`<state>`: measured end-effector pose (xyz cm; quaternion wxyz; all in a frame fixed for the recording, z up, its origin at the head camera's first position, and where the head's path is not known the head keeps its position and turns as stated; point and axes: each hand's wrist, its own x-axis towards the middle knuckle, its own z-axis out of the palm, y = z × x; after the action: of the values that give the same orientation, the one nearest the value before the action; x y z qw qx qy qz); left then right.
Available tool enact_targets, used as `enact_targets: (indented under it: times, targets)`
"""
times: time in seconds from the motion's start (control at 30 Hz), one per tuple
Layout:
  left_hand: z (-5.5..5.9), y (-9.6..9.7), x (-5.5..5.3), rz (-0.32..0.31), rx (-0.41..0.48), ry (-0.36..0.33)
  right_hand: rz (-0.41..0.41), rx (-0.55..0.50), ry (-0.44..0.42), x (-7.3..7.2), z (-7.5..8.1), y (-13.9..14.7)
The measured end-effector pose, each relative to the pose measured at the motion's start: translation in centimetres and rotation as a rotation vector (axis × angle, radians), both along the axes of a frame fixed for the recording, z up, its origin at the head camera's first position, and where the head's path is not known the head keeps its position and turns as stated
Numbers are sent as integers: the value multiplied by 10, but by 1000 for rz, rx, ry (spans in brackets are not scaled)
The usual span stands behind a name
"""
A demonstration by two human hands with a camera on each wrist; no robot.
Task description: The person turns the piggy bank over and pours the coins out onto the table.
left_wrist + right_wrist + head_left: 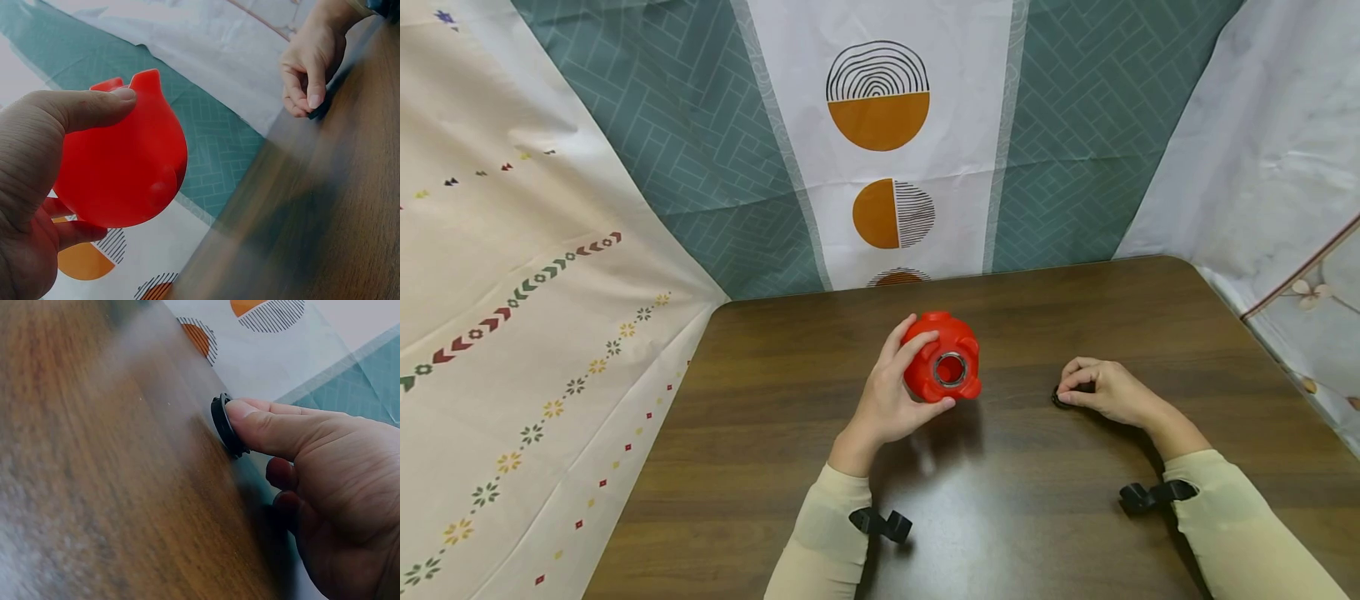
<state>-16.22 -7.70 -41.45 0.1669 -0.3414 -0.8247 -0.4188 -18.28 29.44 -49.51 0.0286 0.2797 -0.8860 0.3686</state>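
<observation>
My left hand (891, 392) grips a round, glossy red piggy bank (967, 339) above the table. Its underside faces the head camera, showing stubby feet and a metal-rimmed round hole. In the left wrist view, the thumb lies across the red body (134, 169) and fingers curl around the far side. Off to the right, my right hand (1112, 390) pinches a small black round stopper (222, 424) between thumb and fingers. The stopper is held on edge, close over the tabletop, apart from the piggy bank.
The brown wooden table (760, 467) reaches back to a green and white patterned cloth (700, 125). A cream printed cloth (550, 333) hangs at the left, a pale one (1285, 150) at the right. Black straps with small mounts sit on both wrists.
</observation>
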Motion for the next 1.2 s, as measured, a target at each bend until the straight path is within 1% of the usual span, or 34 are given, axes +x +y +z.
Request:
enact_targets:
  times: [0.43,0.67,0.97,1.03,1.17,1.2]
  targets:
    - [-1,0,0,-7,3,8,10,8,-8,-1,0,0]
    - [0,-1,-1,-10,12,24,5,11,-7,-1,0,-1]
    - [-1,0,-1,-7,5,27,-14,-24,-48,-1,-3,1]
    - [-1,0,-1,-7,5,26,-24,-39,-58,0,-1,1]
    - [-2,0,-1,-7,5,16,-31,-58,-73,8,15,-6]
    - [-2,0,-1,-7,6,14,-30,-63,-73,8,15,-6]
